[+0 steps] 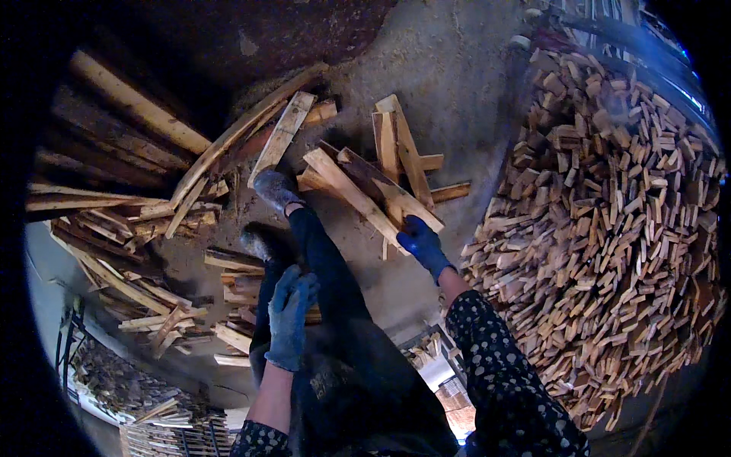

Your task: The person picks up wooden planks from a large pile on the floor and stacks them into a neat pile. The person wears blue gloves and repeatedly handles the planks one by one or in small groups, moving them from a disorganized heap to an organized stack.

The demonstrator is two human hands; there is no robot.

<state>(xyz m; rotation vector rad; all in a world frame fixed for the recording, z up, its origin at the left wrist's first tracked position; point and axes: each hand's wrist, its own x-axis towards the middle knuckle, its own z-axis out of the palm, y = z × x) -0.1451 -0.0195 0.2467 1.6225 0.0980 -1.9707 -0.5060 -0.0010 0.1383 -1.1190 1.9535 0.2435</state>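
the step in hand looks like handling loose boards: the person's gloved right hand [422, 245] is at the near ends of a pale board [352, 196] and a darker board [388, 186], side by side among loose pieces, left of the big wood stack [601, 228]. whether its fingers grip either cannot be told. the gloved left hand [288, 324] is over the legs [339, 305], fingers partly bent, no wood visible in it; how closed, unclear. the next move probably calls for a firm hold on a board end.
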